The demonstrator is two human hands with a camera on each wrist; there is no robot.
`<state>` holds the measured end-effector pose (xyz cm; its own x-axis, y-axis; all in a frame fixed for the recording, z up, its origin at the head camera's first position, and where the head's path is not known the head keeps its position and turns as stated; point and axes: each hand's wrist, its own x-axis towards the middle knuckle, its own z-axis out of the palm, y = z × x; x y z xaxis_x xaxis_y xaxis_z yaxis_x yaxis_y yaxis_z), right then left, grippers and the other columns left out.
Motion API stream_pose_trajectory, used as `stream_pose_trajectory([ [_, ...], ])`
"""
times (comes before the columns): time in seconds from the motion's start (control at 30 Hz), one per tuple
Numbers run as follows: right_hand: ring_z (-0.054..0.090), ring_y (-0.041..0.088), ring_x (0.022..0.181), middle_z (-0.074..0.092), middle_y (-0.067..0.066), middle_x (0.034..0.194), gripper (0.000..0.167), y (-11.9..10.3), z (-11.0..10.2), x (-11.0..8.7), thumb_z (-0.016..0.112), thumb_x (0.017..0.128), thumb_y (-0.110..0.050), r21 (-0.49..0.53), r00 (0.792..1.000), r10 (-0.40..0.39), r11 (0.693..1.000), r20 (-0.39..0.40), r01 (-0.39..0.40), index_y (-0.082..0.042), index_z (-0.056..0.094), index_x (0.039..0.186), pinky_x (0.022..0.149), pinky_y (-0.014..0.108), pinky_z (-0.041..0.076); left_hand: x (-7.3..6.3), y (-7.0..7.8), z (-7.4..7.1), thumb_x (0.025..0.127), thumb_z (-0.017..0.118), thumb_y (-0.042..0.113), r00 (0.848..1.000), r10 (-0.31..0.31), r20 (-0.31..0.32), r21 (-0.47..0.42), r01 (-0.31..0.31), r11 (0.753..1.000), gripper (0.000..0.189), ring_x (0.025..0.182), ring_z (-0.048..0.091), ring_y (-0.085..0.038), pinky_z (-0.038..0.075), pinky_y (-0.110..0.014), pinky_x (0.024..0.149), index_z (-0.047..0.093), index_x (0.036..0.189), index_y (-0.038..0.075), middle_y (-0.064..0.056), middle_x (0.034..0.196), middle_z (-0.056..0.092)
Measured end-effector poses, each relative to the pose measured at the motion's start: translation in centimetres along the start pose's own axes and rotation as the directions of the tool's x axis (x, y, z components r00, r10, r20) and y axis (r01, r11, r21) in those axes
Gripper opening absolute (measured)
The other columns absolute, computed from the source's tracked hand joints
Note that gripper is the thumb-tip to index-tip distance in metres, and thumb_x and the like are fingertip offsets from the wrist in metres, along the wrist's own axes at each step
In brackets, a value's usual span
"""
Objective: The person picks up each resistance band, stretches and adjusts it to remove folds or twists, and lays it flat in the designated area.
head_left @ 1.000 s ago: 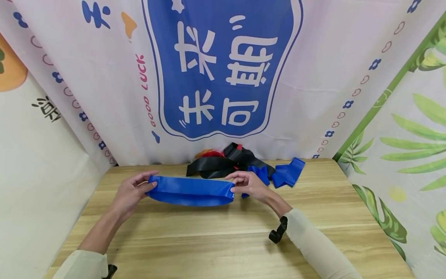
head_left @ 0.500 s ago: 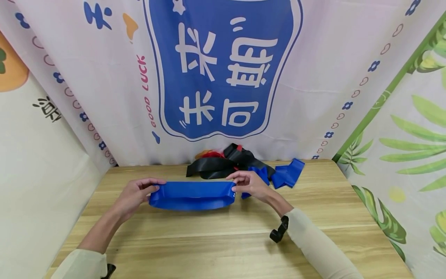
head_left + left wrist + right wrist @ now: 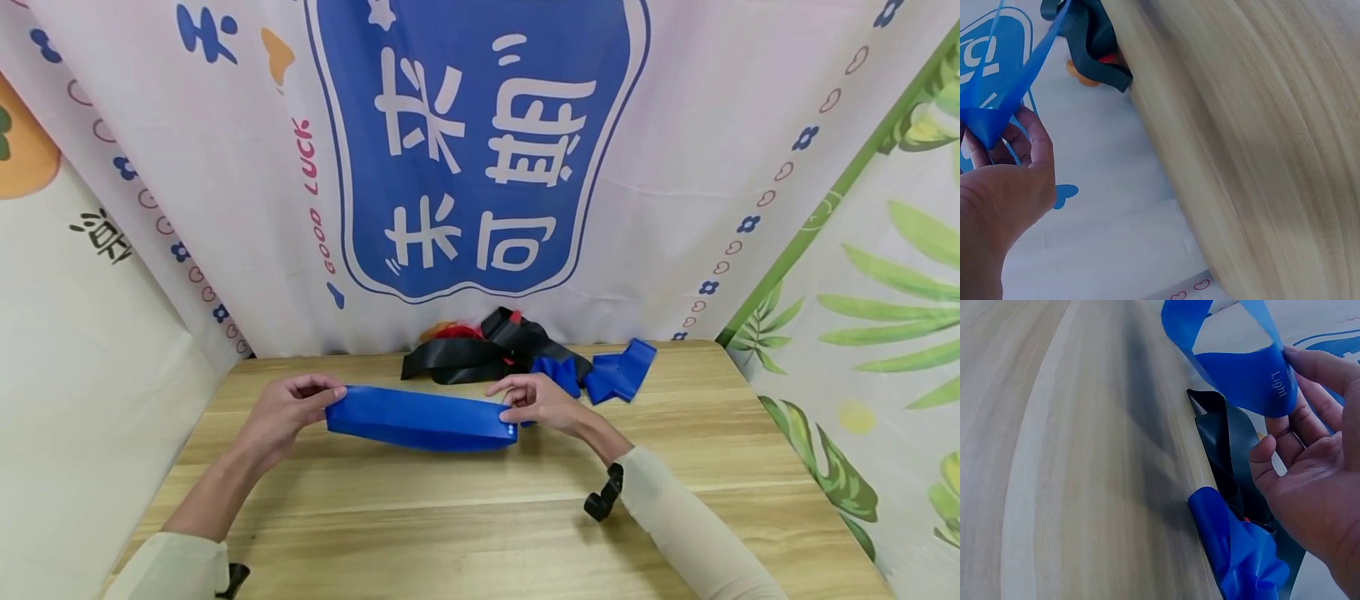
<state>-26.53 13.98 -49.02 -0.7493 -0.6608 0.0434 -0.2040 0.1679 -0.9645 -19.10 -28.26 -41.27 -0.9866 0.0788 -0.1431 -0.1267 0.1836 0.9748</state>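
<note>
We've got left hand and right hand each pinching one end of blue band, long axis running sideways between them, up off table. Neither hand nearer, tbh.

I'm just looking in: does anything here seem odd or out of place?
Mainly the printed cloth behind the table: its big white lettering runs sideways. Also, a heap of bands, black and blue, lies jumbled along the table's back edge. The held blue band shows no visible tear.
</note>
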Motion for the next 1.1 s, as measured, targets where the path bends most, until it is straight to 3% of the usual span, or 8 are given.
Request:
stream_pose_trajectory([
  [0.13,0.064,0.025,0.079,0.076,0.005,0.09,0.04,0.3,0.0,0.0,0.08,0.095,-0.012,-0.029,0.998,0.005,1.0,0.06,-0.004,-0.01,0.07,0.134,0.076,0.027,0.049,0.0,0.7,0.0,0.1,0.077,0.023,1.0,-0.009,0.006,-0.043,0.009,0.999,0.007,0.096,0.067,-0.012,0.06,-0.026,0.086,0.075,0.099,0.017,0.006,0.102,0.07],
  [0.3,0.062,0.02,0.076,0.077,0.004,0.091,0.041,0.5,0.2,-0.1,0.079,0.096,-0.013,-0.092,0.992,0.01,0.996,0.128,0.001,-0.011,0.069,0.136,0.073,0.027,0.043,0.1,1.2,-0.3,0.101,0.074,0.015,1.0,0.001,0.03,-0.135,0.004,0.991,0.006,0.1,0.061,-0.013,0.058,-0.024,0.085,0.075,0.097,0.018,0.006,0.106,0.064],
  [0.4,0.062,0.018,0.077,0.077,0.003,0.091,0.042,0.7,0.3,-0.2,0.079,0.095,-0.014,-0.122,0.99,0.015,0.993,0.14,0.002,-0.011,0.068,0.136,0.074,0.028,0.043,0.2,1.4,-0.5,0.1,0.074,0.01,0.999,0.009,0.032,-0.189,-0.003,0.982,0.005,0.101,0.059,-0.013,0.057,-0.024,0.084,0.075,0.098,0.014,0.006,0.106,0.063],
  [0.53,0.064,0.016,0.085,0.076,0.001,0.091,0.044,0.8,0.4,-0.2,0.08,0.094,-0.017,-0.172,0.991,0.015,0.985,0.135,0.008,-0.01,0.068,0.136,0.084,0.033,0.048,0.2,1.5,-0.7,0.1,0.074,0.008,1.0,0.012,0.025,-0.22,-0.006,0.975,0.003,0.1,0.058,-0.013,0.056,-0.024,0.082,0.075,0.101,0.011,0.006,0.105,0.063],
  [0.8,0.07,0.015,0.102,0.077,0.001,0.115,0.04,1.0,0.5,-0.3,0.082,0.093,-0.019,-0.25,0.994,-0.009,0.968,0.112,0.036,-0.006,0.072,0.13,0.099,0.038,0.055,0.0,1.6,-0.9,0.101,0.072,0.008,0.999,0.034,0.023,-0.194,-0.029,0.981,0.003,0.104,0.056,-0.015,0.057,-0.026,0.084,0.073,0.101,0.012,0.005,0.107,0.061],
  [1.1,0.07,0.018,0.093,0.077,0.0,0.103,0.031,1.0,0.4,-0.4,0.082,0.093,-0.019,-0.203,0.998,-0.031,0.978,0.045,0.04,-0.007,0.076,0.121,0.093,0.046,0.057,-0.1,1.2,-1.5,0.103,0.07,0.008,0.998,0.066,0.004,-0.127,-0.065,0.99,0.005,0.106,0.055,-0.017,0.058,-0.026,0.084,0.072,0.102,0.012,0.003,0.112,0.056],
])
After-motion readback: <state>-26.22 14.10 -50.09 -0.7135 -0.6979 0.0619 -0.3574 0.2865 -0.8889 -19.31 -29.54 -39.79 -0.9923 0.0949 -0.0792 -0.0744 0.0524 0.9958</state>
